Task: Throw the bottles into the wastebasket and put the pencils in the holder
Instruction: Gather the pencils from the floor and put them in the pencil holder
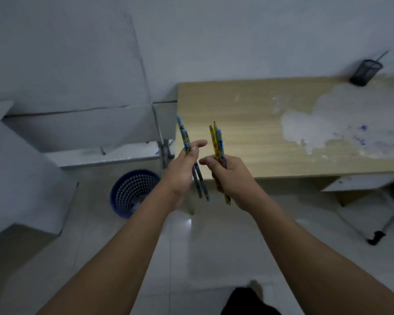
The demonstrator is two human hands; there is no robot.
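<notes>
Over the tabletop's [248,114] near-left corner I grip blue pencils [187,142] in my left hand [182,173] and yellow pencils [218,144] in my right hand [232,178], tips up for dropping into the holder [365,72] at the far-right edge, well apart from the wastebasket [132,196].

L hand [182,171], R hand [231,178], fingers curled (both raised)

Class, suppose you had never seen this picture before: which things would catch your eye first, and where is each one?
First, the two hands in the middle: the left hand grips blue pencils, the right hand a yellow and blue bunch, both raised over the near corner of the wooden desk. Next, the blue wastebasket on the floor to the left, and the black mesh holder at the desk's far right.
</notes>
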